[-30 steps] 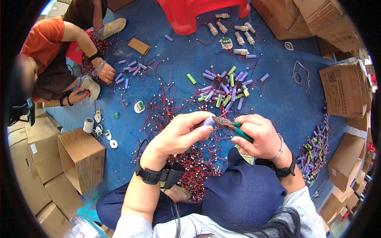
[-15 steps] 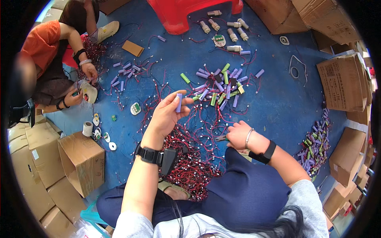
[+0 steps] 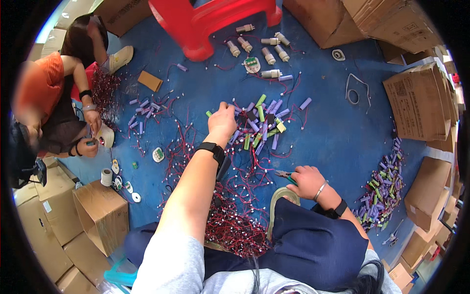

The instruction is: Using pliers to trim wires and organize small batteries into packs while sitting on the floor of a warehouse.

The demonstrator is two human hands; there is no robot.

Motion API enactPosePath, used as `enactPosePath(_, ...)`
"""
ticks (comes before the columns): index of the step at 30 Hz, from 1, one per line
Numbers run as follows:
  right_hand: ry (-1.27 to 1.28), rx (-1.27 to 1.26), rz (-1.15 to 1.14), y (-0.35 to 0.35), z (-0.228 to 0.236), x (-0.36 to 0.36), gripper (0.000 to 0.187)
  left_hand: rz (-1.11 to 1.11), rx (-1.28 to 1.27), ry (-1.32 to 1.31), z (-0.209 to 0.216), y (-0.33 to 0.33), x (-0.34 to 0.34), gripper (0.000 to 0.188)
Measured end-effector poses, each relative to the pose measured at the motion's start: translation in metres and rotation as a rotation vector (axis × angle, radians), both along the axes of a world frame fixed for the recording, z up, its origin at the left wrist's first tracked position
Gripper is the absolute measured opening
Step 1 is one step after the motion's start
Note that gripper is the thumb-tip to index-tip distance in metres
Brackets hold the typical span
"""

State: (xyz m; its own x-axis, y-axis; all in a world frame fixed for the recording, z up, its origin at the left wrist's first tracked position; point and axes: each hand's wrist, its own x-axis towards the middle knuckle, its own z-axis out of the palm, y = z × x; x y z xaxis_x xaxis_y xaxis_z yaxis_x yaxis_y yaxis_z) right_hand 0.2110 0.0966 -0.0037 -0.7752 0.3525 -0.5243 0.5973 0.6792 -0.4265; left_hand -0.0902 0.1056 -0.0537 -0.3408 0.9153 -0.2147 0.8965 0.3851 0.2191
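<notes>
Battery pile (image 3: 265, 131) beyond wire heap (image 3: 236, 228)

My left hand (image 3: 224, 119) is at the left edge of the battery pile (image 3: 265, 128), can't really see what the fingertips have. Right hand (image 3: 308, 182) has the green-handled pliers (image 3: 292, 180) near my knee (image 3: 308, 223). Big tangle of red wires (image 3: 234, 226) in front of me, red stool (image 3: 215, 22) past the batteries.

Metal-headed pliers (image 3: 285, 175); glossy plastic stool (image 3: 188, 30); matt cloth trousers (image 3: 318, 240).

Open floor (image 3: 338, 137) (right of cell pile (image 3: 265, 128))
</notes>
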Motion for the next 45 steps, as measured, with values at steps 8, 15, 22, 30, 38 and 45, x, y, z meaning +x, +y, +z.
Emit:
enactPosePath(8, 0.125, -0.071, -0.082, 0.013, -0.004, -0.005, 0.029, -0.107, -0.296, -0.139, 0.013, -0.017, -0.034, 0.026)
enactPosePath(15, 0.669, -0.139, -0.458, 0.030, 0.022, -0.047, 0.029, 0.716, -0.023, -1.813, 0.089, -0.071, -0.013, 0.023)
enactPosePath(22, 0.751, -0.315, -0.332, 0.028, 0.060, -0.086, 0.027, 0.584, 0.117, -1.117, 0.095, -0.108, 0.017, 0.027)
enactPosePath(30, 0.728, -0.260, -0.187, 0.010, 0.067, -0.106, 0.029, 0.343, 0.601, -0.651, 0.115, -0.127, 0.031, 0.026)
enactPosePath(38, 0.745, -0.050, -0.050, 0.011, 0.077, -0.120, 0.030, 0.391, 0.625, -0.698, 0.123, -0.131, 0.035, 0.031)
enactPosePath(45, 0.735, 0.077, 0.030, 0.007, 0.088, -0.121, 0.029, 0.362, 0.686, -0.617, 0.126, -0.135, 0.032, 0.034)
